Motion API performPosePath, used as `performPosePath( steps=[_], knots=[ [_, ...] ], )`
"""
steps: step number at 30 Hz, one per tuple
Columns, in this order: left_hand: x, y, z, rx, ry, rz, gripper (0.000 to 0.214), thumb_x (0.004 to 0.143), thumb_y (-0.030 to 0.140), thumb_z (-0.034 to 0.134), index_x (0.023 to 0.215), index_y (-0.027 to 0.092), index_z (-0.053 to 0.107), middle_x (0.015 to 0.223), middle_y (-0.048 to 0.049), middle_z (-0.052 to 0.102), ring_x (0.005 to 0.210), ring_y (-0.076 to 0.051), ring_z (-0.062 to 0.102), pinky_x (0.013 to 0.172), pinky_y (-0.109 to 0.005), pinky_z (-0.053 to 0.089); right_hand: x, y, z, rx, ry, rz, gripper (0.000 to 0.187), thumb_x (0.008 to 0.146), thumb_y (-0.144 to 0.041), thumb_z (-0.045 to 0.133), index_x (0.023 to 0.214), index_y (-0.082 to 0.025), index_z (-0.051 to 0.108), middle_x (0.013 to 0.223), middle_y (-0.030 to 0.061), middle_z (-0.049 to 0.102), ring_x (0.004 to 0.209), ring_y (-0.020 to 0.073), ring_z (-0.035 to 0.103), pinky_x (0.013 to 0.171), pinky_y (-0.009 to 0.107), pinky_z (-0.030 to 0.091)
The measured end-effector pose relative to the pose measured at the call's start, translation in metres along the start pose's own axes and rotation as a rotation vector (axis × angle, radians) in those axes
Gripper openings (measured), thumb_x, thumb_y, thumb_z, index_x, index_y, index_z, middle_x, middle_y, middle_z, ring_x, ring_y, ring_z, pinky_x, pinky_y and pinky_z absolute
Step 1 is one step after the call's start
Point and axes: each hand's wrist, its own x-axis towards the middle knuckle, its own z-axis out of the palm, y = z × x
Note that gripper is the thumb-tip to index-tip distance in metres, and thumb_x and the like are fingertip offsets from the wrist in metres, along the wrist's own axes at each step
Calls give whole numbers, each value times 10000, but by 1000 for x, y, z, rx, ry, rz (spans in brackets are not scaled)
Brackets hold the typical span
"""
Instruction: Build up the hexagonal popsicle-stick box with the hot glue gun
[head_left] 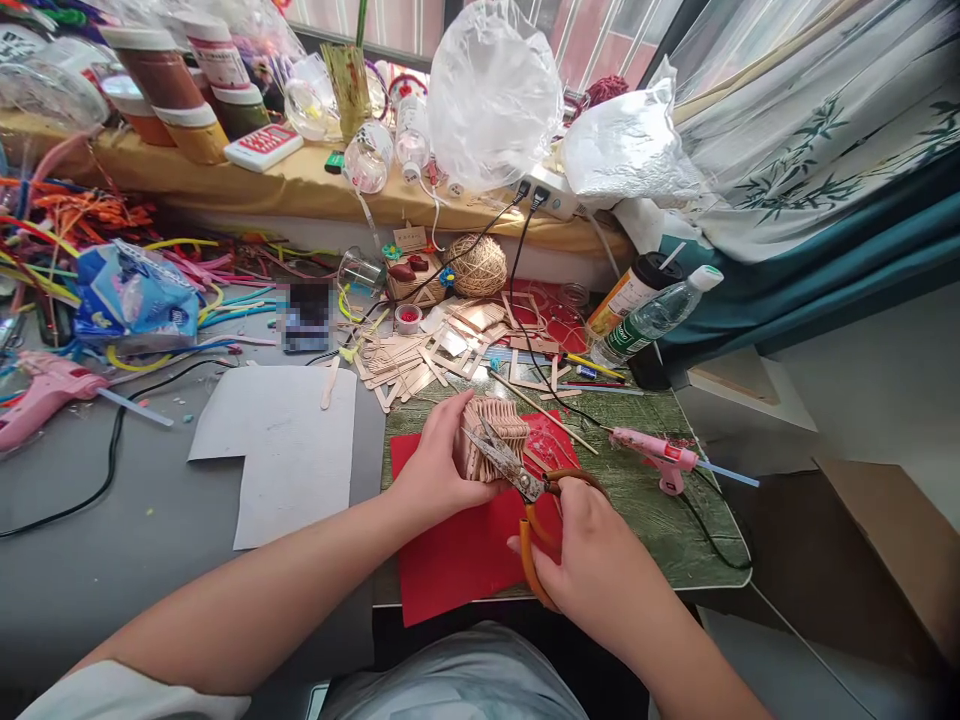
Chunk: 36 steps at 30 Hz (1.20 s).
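My left hand (435, 470) grips a small piece built of glued wooden sticks (496, 432) and holds it just above a red sheet (450, 560) on the green mat (675, 510). My right hand (592, 570) is closed round the orange handles of a pair of scissors (517, 478). The metal blades point up and left and lie against the stick piece. A pink glue gun (660, 458) lies on the mat to the right of my hands.
Loose wooden sticks (420, 360) and a ball of twine (477, 265) lie behind the mat. A grey card (285, 450) and a second pink glue gun (45, 390) are to the left. A water bottle (652, 318) leans at the right. Jars, plastic bags and pipe cleaners crowd the back.
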Motion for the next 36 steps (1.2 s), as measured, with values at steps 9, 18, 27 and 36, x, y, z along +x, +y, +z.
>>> performPosePath(
  steps=[9, 18, 27, 36],
  knots=[
    [-1, -3, 2, 2, 12, 5, 1139, 672, 387, 942, 1617, 300, 312, 1642, -122, 376, 1564, -358, 361, 1316, -518, 323, 7, 1, 0, -97, 33, -27, 414, 935, -505, 714, 1107, -210, 480, 1018, 124, 637, 952, 333, 638, 840, 459, 545],
    [-3, 2, 0, -50, -1, -61, 1140, 675, 297, 894, 1648, 282, 299, 1655, -122, 344, 1581, -356, 355, 1322, -491, 319, 9, -20, 7, -17, -77, 79, 440, 946, -552, 719, 1025, -238, 422, 991, 110, 660, 961, 334, 681, 828, 447, 551],
    [-2, 7, -2, -47, -12, -84, 1129, 684, 309, 878, 1657, 267, 306, 1652, -124, 342, 1592, -356, 341, 1322, -473, 330, 9, -25, 1, -73, -100, 116, 347, 968, -438, 701, 1006, -253, 409, 916, 88, 697, 895, 323, 727, 731, 385, 523],
    [-1, 5, -3, -36, 1, -79, 1087, 693, 344, 893, 1637, 278, 358, 1642, -120, 362, 1578, -360, 366, 1314, -478, 345, 11, -20, 5, -80, -106, 129, 349, 961, -405, 704, 998, -264, 387, 880, 76, 730, 853, 319, 751, 690, 352, 491]
  ],
)
